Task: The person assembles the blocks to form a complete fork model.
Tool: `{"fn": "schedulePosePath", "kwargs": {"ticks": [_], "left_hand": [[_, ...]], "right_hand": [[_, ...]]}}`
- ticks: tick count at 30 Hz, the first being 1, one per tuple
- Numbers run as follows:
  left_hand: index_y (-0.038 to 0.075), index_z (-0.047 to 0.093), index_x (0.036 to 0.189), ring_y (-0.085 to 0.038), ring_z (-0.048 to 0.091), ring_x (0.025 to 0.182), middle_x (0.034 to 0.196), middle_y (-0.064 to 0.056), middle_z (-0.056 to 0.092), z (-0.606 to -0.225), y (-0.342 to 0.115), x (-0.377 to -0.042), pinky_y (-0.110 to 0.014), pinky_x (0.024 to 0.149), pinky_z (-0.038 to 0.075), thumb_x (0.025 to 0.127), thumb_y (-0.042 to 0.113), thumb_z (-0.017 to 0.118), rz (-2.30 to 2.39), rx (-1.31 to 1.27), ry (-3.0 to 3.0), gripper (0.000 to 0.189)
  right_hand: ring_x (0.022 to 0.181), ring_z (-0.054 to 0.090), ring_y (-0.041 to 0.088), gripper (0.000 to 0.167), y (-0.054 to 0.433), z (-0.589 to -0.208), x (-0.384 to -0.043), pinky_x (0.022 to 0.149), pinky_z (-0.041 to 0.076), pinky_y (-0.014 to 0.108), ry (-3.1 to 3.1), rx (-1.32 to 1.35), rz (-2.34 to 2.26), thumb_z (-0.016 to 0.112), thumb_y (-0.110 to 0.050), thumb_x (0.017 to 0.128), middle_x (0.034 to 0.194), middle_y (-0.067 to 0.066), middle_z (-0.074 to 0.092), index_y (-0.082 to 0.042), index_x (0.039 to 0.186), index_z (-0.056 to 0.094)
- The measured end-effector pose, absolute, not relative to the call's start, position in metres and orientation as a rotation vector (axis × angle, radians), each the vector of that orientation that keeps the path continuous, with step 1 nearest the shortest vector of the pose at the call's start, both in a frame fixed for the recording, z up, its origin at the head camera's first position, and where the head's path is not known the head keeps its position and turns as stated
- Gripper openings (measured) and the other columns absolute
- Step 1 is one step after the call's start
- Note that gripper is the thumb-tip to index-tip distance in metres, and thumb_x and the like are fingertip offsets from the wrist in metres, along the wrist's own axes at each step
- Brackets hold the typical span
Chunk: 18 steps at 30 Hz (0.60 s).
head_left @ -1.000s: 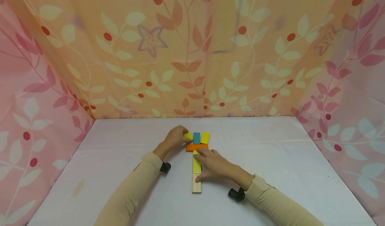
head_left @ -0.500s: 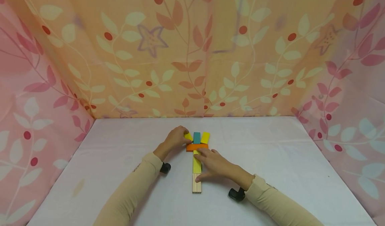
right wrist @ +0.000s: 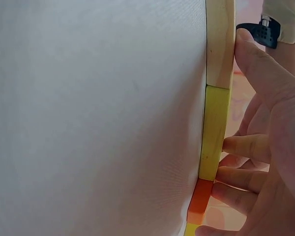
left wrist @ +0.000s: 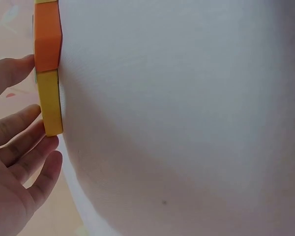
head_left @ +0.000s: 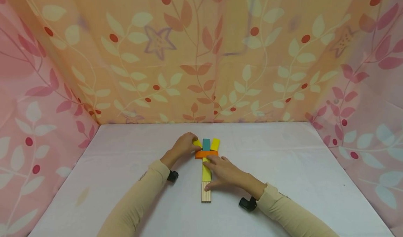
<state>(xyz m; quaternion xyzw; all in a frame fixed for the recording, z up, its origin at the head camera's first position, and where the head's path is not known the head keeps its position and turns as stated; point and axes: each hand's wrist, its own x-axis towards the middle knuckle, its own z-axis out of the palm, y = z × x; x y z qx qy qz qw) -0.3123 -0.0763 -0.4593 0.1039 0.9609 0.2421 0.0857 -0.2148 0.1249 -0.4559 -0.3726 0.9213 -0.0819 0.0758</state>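
Note:
Wooden blocks lie flat in a figure in the head view. A plain wood block (head_left: 206, 196) and a long yellow block (head_left: 206, 174) form the stem, topped by an orange block (head_left: 201, 155) lying crosswise. Beyond it sit a teal block (head_left: 206, 144) and two yellow blocks, one slanting right (head_left: 215, 144), one slanting left (head_left: 196, 143). My left hand (head_left: 184, 144) rests its fingertips on the left yellow block (left wrist: 50, 105), its thumb beside the orange block (left wrist: 48, 37). My right hand (head_left: 228, 174) touches the stem and orange block with spread fingers, its thumb on the plain block (right wrist: 220, 44).
A white cloth (head_left: 110, 181) covers the table. Patterned fabric walls (head_left: 201, 55) stand at the back and both sides. Black wrist cameras sit beneath the left (head_left: 172, 176) and right (head_left: 248, 204) wrists.

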Motion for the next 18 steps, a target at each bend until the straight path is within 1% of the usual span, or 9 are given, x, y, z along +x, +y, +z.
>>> {"fn": "schedulePosePath", "kwargs": {"ticks": [9,18], "left_hand": [[0.003,0.065,0.121,-0.025,0.056,0.107,0.123,-0.011,0.061,-0.458,-0.0768,-0.3103,-0.04,0.102,0.048,0.084,0.033,0.076,0.739,0.33,2.862,0.048],[0.002,0.066,0.12,-0.025,0.056,0.105,0.123,-0.013,0.062,-0.4607,-0.0774,-0.3101,-0.039,0.101,0.048,0.084,0.032,0.076,0.729,0.381,2.884,0.048]], "right_hand": [[0.138,0.04,0.025,0.088,0.1253,-0.4567,-0.2148,0.108,0.038,0.058,2.77,-1.137,-0.236,0.068,-0.069,0.075,0.149,0.011,0.041,-0.012,0.14,0.053],[0.138,0.04,0.024,0.09,0.125,-0.4581,-0.215,0.109,0.037,0.057,2.77,-1.115,-0.226,0.066,-0.072,0.075,0.15,0.01,0.041,-0.013,0.141,0.052]]}}
